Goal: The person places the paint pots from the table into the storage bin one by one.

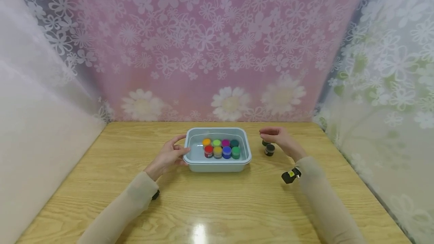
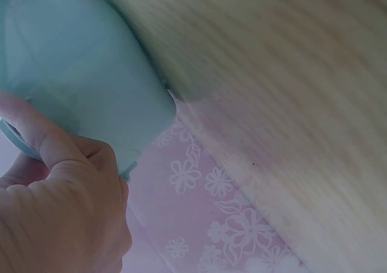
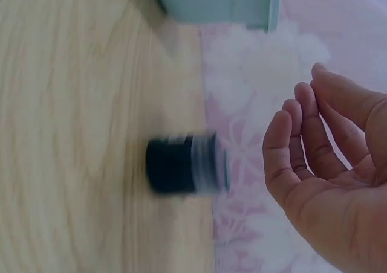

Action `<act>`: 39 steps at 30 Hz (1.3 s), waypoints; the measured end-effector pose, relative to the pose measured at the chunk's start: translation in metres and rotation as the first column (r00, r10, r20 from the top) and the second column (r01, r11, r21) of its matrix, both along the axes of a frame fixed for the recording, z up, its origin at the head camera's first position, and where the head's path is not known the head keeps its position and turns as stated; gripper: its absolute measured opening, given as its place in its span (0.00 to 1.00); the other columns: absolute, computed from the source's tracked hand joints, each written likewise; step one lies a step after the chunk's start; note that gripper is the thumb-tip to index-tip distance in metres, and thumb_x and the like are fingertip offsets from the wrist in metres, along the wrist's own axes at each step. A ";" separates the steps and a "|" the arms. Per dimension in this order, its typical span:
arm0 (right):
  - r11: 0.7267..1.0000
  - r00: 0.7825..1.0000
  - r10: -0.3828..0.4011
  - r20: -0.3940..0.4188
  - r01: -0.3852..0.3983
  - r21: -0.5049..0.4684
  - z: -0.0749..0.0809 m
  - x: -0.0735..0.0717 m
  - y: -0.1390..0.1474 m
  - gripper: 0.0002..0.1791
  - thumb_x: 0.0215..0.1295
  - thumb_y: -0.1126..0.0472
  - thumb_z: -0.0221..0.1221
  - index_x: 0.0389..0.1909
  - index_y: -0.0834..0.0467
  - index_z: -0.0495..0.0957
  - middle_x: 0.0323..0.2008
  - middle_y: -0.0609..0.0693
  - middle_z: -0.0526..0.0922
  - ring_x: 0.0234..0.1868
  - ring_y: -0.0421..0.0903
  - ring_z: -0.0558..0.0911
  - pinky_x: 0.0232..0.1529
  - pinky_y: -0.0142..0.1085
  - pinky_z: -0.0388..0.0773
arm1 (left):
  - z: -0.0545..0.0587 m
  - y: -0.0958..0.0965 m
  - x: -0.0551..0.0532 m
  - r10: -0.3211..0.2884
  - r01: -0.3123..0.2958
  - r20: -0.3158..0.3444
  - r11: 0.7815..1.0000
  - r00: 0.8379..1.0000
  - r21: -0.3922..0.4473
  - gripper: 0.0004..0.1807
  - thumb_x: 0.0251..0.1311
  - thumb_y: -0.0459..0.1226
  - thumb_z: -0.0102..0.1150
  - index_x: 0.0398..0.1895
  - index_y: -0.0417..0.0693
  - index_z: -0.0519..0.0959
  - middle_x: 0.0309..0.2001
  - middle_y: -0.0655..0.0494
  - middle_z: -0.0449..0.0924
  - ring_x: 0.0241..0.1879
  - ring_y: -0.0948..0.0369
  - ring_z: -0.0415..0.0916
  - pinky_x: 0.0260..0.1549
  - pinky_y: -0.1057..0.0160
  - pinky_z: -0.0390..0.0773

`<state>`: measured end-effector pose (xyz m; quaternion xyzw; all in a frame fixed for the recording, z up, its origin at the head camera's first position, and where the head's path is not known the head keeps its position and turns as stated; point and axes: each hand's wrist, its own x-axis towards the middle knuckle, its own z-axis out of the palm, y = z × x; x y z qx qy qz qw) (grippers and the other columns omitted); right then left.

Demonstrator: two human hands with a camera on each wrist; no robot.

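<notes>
A pale blue plastic tub (image 1: 217,168) stands on the table, with several small lidded paint jars grouped inside, among them a red jar (image 1: 208,151) and a blue jar (image 1: 226,152). At the tub's left end my left hand (image 1: 168,155) grips the rim, thumb over the edge and fingers along the outside wall. Right of the tub, my right hand (image 1: 279,139) hovers over two dark jars, a black jar (image 1: 269,150) and a dark green jar (image 1: 265,143) partly hidden by it. In the right wrist view its fingers (image 3: 278,137) are bent loosely with nothing between them.
The wooden table (image 1: 217,206) ends at a pink flowered curtain (image 1: 220,67) behind the tub. Pale curtains (image 1: 390,104) hang along both sides. A black wrist camera (image 1: 291,176) sits below the right wrist.
</notes>
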<state>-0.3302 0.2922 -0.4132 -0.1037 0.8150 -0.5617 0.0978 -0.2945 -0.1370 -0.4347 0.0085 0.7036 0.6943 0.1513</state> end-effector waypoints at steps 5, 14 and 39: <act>0.998 1.000 -0.025 -0.002 0.025 0.053 -0.004 0.003 0.021 0.30 0.68 0.55 0.61 0.67 0.65 0.69 0.66 0.67 0.70 0.63 0.58 0.74 0.70 0.57 0.64 | 0.002 0.002 -0.001 -0.005 0.005 0.010 1.000 1.000 0.016 0.36 0.65 0.32 0.61 0.74 0.61 0.60 0.35 0.49 0.74 0.26 0.58 0.76 0.28 0.57 0.87; 0.990 1.000 -0.003 -0.004 0.003 0.139 -0.017 0.005 0.043 0.29 0.68 0.61 0.61 0.67 0.66 0.68 0.65 0.66 0.72 0.63 0.60 0.74 0.68 0.56 0.67 | 0.003 0.003 -0.003 -0.018 0.018 0.010 1.000 1.000 0.010 0.36 0.65 0.31 0.59 0.74 0.60 0.59 0.38 0.44 0.75 0.27 0.58 0.77 0.32 0.52 0.87; 0.962 0.997 0.072 0.022 -0.075 0.264 -0.030 -0.001 0.036 0.31 0.62 0.58 0.67 0.64 0.64 0.72 0.64 0.66 0.72 0.62 0.61 0.75 0.57 0.46 0.80 | 0.002 -0.002 -0.001 -0.007 0.007 0.009 1.000 1.000 0.005 0.35 0.66 0.30 0.58 0.74 0.58 0.59 0.35 0.48 0.74 0.26 0.58 0.76 0.30 0.55 0.87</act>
